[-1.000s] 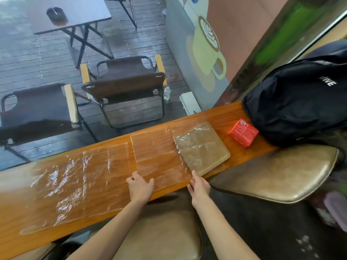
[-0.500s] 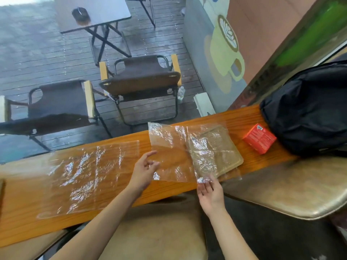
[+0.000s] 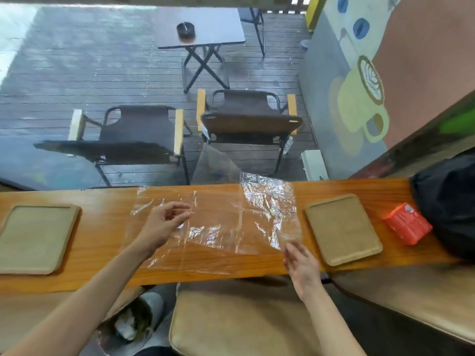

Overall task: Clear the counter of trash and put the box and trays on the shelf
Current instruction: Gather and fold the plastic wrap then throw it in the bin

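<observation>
Two sheets of clear plastic film are on the wooden counter (image 3: 102, 255). One sheet (image 3: 164, 255) lies flat. The other sheet (image 3: 267, 201) is lifted, its far corner up above the counter's back edge. My left hand (image 3: 162, 227) pinches the lifted sheet's left edge with curled fingers. My right hand (image 3: 302, 263) holds its near right corner at the fingertips. A tan tray (image 3: 343, 228) lies bare to the right of the film, and a second tan tray (image 3: 36, 238) lies at the far left. A red box (image 3: 407, 224) sits right of the first tray.
A black backpack (image 3: 452, 201) fills the counter's right end, touching the red box. Tan stool cushions sit below the counter in front of me (image 3: 231, 319) and to the right (image 3: 411, 291). An open bag with crumpled waste (image 3: 133, 322) stands on the floor at lower left.
The view has swung left, bringing the left tray into sight. The film that covered the right tray has been pulled off it and lifted toward the middle, leaving that tray bare.
</observation>
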